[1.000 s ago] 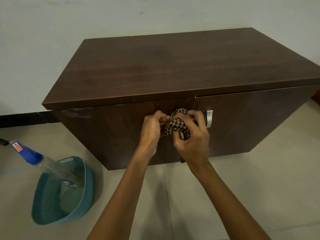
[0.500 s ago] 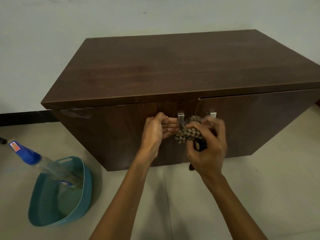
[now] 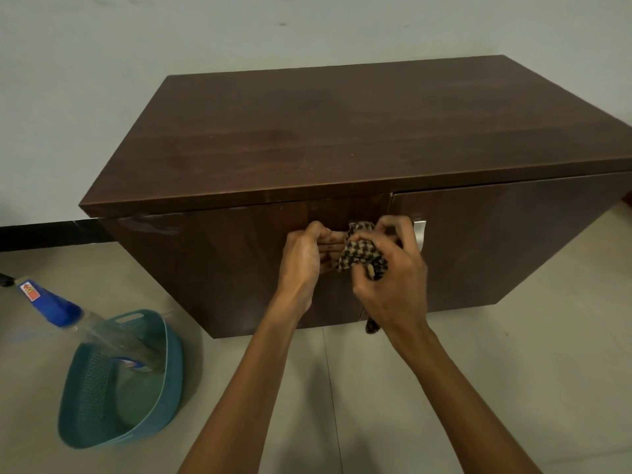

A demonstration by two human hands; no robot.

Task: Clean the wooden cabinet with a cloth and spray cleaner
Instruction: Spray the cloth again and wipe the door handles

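Observation:
The dark wooden cabinet (image 3: pixel 342 131) stands on the floor against the wall, both doors closed. My right hand (image 3: pixel 393 285) is shut on a bunched black-and-beige checkered cloth (image 3: pixel 362 256) and presses it on the front where the two doors meet, covering the left door's handle. A tail of the cloth hangs below my wrist. My left hand (image 3: pixel 302 258) rests on the left door just beside the cloth, fingers curled, fingertips touching the cloth. The right door's silver handle (image 3: pixel 420 234) shows behind my right hand. The spray bottle (image 3: pixel 51 302), with a blue top, leans in the basket at left.
A teal plastic basket (image 3: pixel 164 388) sits on the tiled floor left of the cabinet and holds the bottle's lower end. A black skirting strip (image 3: pixel 37 236) runs along the pale wall behind. Bare floor tiles lie in front of the cabinet.
My right hand carried the cloth to the right, off the left handle, then back left onto it. My left hand stayed curled on the left door.

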